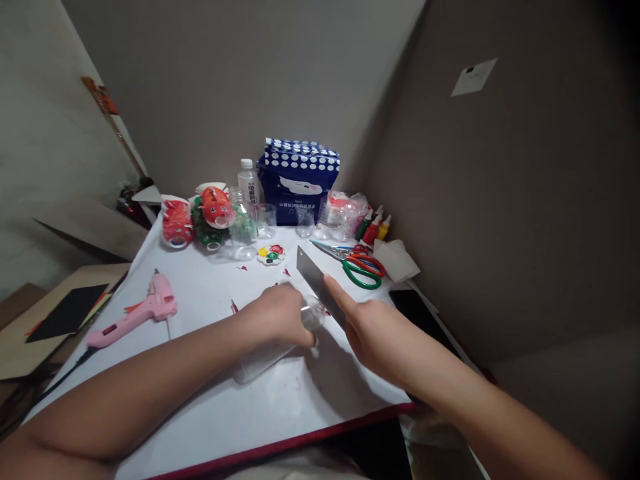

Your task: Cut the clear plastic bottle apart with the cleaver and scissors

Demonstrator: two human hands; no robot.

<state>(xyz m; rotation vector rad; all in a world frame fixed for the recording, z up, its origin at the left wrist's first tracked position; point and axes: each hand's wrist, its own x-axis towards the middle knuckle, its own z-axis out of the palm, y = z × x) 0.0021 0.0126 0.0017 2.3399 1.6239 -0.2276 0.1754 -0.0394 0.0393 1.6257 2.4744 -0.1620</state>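
Note:
A clear plastic bottle (263, 363) lies on its side on the white-covered table (210, 407). My left hand (284, 313) is wrapped over it and hides its middle. In my right hand (375, 330) is a cleaver (317, 279), its broad blade upright and slanting away from me, with a small hole at the far corner. The handle is hidden in my closed fingers, and my index finger stretches along the blade's back. The blade stands just right of the bottle's right end; I cannot tell whether they touch. Small dark-red scraps lie around the bottle.
A pink glue gun (150, 310) lies at left. Behind are red and green painted bottle figures (177, 223), a paint palette (271, 254), clear cut cups (266, 220) and a blue bag (300, 183). Green-handled scissors (363, 273), paint bottles (373, 230) and white tissues (397, 259) are at right.

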